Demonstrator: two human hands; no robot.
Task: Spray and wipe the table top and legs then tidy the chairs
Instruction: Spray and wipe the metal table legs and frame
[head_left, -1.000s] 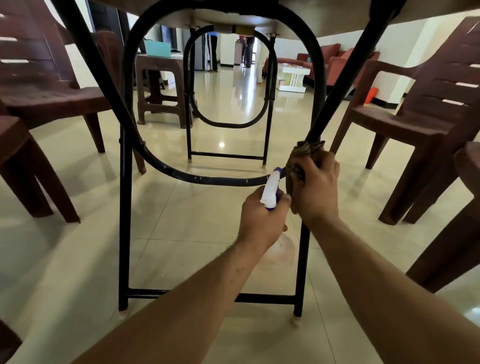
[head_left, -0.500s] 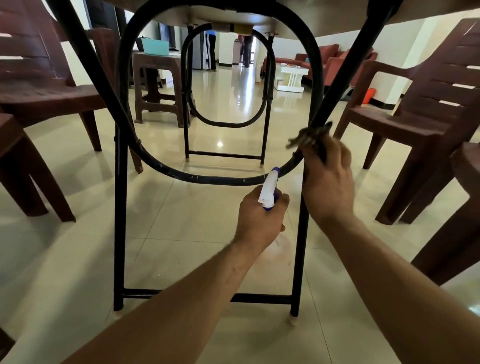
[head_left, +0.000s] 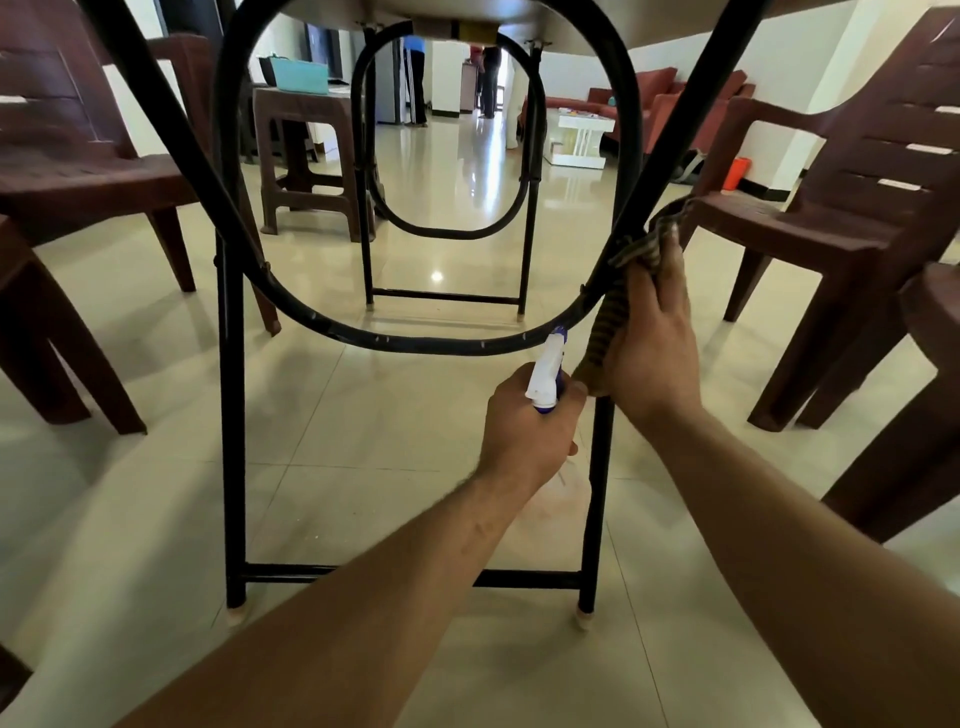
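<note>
Scene: A low view from under a folding table, its table top (head_left: 431, 11) seen from below at the upper edge.
Floor: Glossy cream tiles (head_left: 363, 415) run the length of the room and mirror the daylight from the far end.
Near leg frame: The black metal leg frame (head_left: 231, 415) stands on two capped feet, with a low crossbar and a large curved hoop (head_left: 441, 345) between its uprights.
Right hand: The right hand (head_left: 652, 338) grips a striped cloth (head_left: 649, 244), fingers folded over it, and presses it against the diagonal brace (head_left: 695, 104) where brace and hoop meet.
Left hand: The left hand (head_left: 530, 431) is closed round a white-and-blue spray bottle (head_left: 545, 382), held just below the hoop and touching the hanging end of the cloth.
Far leg frame: A second black frame (head_left: 447, 234) stands well behind the first.
Chairs: One brown plastic chair on the right (head_left: 857, 218) and another on the left (head_left: 78, 171) flank the table.
Background: A brown stool (head_left: 306, 156) carries a teal container (head_left: 301, 78); a sofa (head_left: 665, 98) and a white low table (head_left: 579, 137) sit further back.
</note>
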